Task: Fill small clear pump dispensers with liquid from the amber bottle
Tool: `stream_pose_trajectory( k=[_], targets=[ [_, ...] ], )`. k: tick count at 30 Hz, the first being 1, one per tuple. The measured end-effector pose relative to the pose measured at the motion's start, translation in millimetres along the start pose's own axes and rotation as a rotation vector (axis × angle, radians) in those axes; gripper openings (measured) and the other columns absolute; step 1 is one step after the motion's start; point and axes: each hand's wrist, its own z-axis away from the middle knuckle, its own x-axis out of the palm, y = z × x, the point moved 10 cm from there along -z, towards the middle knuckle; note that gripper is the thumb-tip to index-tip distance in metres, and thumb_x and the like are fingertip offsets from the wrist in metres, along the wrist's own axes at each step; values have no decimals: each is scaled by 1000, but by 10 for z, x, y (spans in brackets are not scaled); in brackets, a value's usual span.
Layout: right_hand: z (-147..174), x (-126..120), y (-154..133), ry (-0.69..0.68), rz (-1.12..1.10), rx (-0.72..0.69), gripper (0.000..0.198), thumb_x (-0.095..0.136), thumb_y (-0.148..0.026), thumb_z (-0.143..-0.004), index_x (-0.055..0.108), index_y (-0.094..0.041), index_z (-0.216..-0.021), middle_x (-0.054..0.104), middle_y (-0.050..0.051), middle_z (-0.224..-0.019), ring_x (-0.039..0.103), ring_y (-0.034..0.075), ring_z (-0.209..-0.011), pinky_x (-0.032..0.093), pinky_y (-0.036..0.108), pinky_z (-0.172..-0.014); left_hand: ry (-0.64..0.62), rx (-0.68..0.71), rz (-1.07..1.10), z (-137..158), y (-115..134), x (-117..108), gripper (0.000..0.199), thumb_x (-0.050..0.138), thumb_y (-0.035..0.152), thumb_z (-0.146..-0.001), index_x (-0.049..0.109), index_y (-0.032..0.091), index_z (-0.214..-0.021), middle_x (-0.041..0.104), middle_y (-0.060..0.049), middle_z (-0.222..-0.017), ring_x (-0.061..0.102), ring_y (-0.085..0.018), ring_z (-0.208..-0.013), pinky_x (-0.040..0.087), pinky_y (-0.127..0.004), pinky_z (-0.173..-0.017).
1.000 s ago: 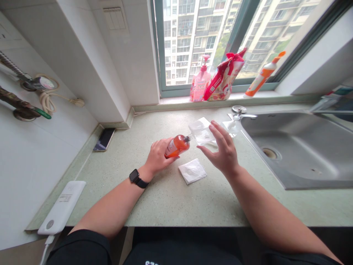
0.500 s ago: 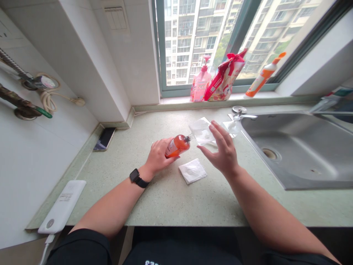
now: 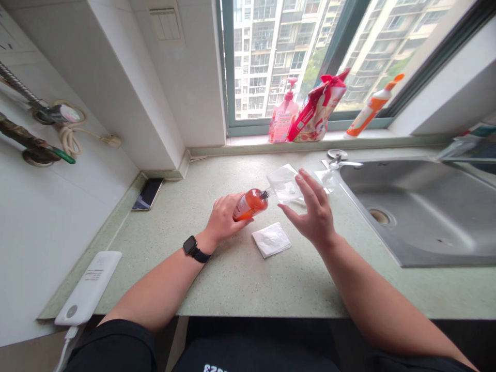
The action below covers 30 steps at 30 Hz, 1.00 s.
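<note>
Daylight washes a kitchen surface [image 3: 217, 279] where, left of the sink [image 3: 426, 206], the grip of your left hand [image 3: 227, 216] encloses a tilted orange bottle [image 3: 256, 202], neck to neck with a clear bottle [image 3: 282, 182] that your right hand [image 3: 315, 212] spans between thumb and fingers; whether the necks touch cannot be told. Should either wrist waver, the mouths could part and spill toward the folded tissue [image 3: 271, 240], also left of the sink. Just off the sink's left rim, what looks like a clear pump top [image 3: 329, 178] could be knocked by a swinging right hand. Phone [image 3: 148, 194] and power bank [image 3: 89, 287] lie well left of the sink.
</note>
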Motion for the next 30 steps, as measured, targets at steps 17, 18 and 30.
stream_pose_trajectory(
  k=[17,18,30],
  targets=[
    [-14,-17,-19,10,-30,-8,96,83,-32,-95,31,-39,-176,54,11,-170,61,39,-149,57,63,-120,-3,3,10,-2,6,-3,75,81,55,-95,51,28,-159,71,-13,-144,68,-34,-129,51,-54,-112],
    [-14,-14,-18,7,-30,-6,96,83,-32,-95,30,-39,-176,54,10,-171,61,39,-149,57,63,-121,-5,1,10,-3,5,-3,76,81,54,-95,51,28,-159,71,-13,-144,68,-34,-129,51,-54,-112],
    [-14,-5,-24,-2,-1,-11,96,81,-32,-96,28,-39,-176,55,12,-169,61,40,-149,58,64,-118,-10,0,10,-5,1,5,75,80,56,-96,51,29,-159,71,-13,-144,68,-34,-129,51,-54,-112]
  ],
)
